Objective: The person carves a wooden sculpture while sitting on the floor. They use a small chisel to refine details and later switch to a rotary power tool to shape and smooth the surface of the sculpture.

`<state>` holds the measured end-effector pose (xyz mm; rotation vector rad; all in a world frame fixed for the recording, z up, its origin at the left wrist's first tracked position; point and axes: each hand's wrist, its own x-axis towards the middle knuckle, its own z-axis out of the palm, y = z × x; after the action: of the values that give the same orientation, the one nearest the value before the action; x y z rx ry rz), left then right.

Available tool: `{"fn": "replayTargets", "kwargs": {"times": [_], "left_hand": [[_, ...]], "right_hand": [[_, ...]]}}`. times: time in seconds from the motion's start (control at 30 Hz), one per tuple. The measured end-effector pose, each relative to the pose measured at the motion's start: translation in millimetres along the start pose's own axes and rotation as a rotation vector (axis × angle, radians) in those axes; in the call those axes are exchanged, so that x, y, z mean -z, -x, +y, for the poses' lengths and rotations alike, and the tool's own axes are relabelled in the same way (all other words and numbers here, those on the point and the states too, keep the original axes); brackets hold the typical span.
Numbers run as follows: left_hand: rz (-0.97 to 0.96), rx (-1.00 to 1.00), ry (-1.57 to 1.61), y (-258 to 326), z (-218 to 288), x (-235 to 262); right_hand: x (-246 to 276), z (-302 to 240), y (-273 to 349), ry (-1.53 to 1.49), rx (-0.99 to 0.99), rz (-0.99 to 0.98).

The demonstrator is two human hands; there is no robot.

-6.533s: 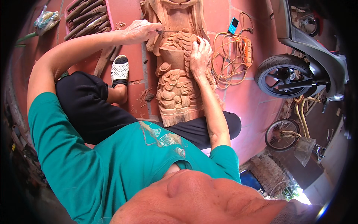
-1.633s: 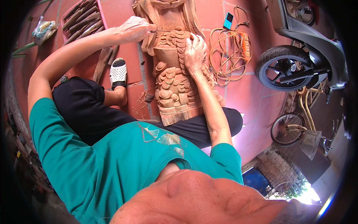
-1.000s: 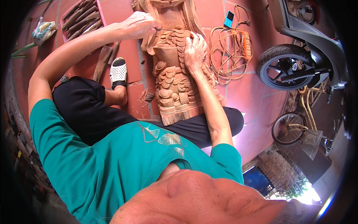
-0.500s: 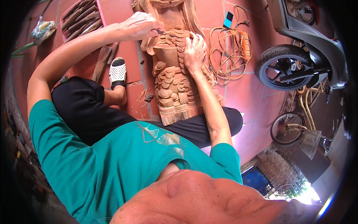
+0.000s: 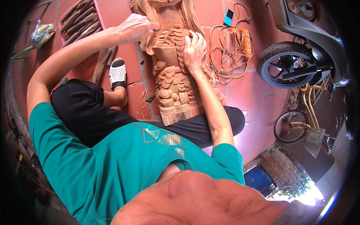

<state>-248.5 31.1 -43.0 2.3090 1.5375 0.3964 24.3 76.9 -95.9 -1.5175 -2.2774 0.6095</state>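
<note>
My left hand (image 5: 137, 29) is closed around a slim carving tool (image 5: 162, 30), its handle mostly hidden in the fist. The thin dark shaft points right, over the upper part of a carved wooden piece (image 5: 170, 80). This brown carving lies lengthwise before me, covered with rounded scales and bulging shapes, its near end by my crossed legs. My right hand (image 5: 195, 50) rests on its right side, fingers apart and slightly bent against the wood. The tool's tip is too small to make out clearly.
A pink tray (image 5: 99, 18) of several wooden-handled tools is at the upper left, beside a plastic bag (image 5: 42, 34). Right of the carving lie a coiled cord (image 5: 225, 56), an orange power strip (image 5: 246, 44) and a blue phone (image 5: 228, 17). A motorbike wheel (image 5: 287, 64) stands farther right.
My left hand has shifted slightly left with the carving tool, and its grip has turned a little. My right hand stays at nearly the same spot on the carving.
</note>
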Motion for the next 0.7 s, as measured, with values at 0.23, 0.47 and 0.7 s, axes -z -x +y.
{"fn": "replayTargets", "kwargs": {"times": [0.23,0.47,0.7], "left_hand": [[0.175,-0.162,0.068,-3,2,-3],[-0.051,-0.077,-0.105,-19,11,1],[-0.131,-0.181,-0.258,-18,17,1]], "right_hand": [[2,-1,0,0.010,-0.011,-0.003],[2,-3,0,0.016,-0.012,-0.009],[1,0,0,0.012,0.002,0.005]]}}
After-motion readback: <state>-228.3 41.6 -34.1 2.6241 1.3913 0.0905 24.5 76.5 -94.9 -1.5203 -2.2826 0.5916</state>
